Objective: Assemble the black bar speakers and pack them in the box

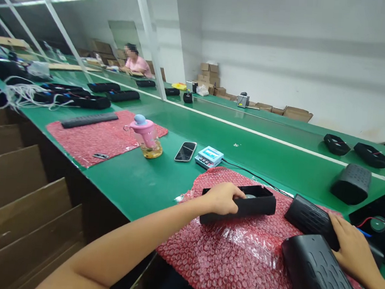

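My left hand [223,198] is closed on a long black speaker housing [254,207], its fingers hooked over the near wall. The housing's open side faces up, and a round grey part shows inside. At the right, my right hand [355,244] grips the end of a black cover [310,216] with a raised oval pattern. A larger black patterned shell [323,273] lies nearer to me, just below that hand. Red bubble wrap [230,255] is spread under these pieces.
A blue-and-white meter [209,157] with a lit screen and black cable sits behind the wrap. Beside it are a phone [185,151] and a pink-lidded bottle [147,138]. Another black shell [351,183] stands at right. Cardboard boxes [13,187] line the left; a person [139,63] sits far back.
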Demonstrator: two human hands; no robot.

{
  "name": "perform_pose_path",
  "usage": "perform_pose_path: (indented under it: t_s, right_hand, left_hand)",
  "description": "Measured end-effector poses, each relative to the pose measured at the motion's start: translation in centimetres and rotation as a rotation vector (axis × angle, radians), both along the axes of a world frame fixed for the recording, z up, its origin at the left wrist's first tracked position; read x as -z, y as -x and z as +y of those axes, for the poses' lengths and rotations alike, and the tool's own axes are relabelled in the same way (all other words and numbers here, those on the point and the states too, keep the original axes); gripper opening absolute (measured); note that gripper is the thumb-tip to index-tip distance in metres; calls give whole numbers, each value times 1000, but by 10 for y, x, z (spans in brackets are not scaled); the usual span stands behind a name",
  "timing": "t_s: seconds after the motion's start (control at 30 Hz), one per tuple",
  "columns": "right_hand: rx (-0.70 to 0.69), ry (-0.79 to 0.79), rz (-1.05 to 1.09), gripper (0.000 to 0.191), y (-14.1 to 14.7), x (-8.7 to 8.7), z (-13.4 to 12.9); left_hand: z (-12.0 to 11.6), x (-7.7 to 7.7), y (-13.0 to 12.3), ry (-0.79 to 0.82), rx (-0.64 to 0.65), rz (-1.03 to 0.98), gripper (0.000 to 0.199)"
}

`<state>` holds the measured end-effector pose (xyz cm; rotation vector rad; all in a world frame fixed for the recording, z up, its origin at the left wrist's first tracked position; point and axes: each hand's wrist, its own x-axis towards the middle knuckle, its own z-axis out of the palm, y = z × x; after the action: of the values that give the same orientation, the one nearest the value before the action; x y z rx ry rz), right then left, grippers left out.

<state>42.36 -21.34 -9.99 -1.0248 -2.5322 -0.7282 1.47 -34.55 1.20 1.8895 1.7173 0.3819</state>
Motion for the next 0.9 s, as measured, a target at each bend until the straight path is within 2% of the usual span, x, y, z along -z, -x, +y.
perform_pose_path:
  t_s: [0.1,0.23,0.3,0.37,0.5,0.57,0.67,0.8,0.9]
  right_hand:
    - [-4,-7,10,70,0,3,0]
    - [-31,-51,55,77,1,8,0]
    - [-32,-49,81,79,1,10,-1]
    - [-17,-35,103,78,2,12,-2]
    - [-5,-32,121,78,1,15,-4]
    - [-6,-35,124,78,1,16,-4]
    - [9,-37,127,78,1,16,-6]
    - [12,-33,128,77,2,14,-9]
    - [56,65,192,76,1,16,-10]
  left_hand:
    - [-20,10,-14,-65,20,128,43]
    - [-48,42,-30,-234,101,363,45]
    - [-57,56,-39,-325,55,424,41]
    - [-60,64,-50,-392,-67,462,34]
    - [-48,69,-73,-453,-334,458,33]
    - [-40,69,-78,-434,-391,452,32]
    - [-34,69,-76,-416,-390,459,30]
    - [-36,72,-68,-481,-351,473,30]
    - [-37,77,-70,-536,-357,487,39]
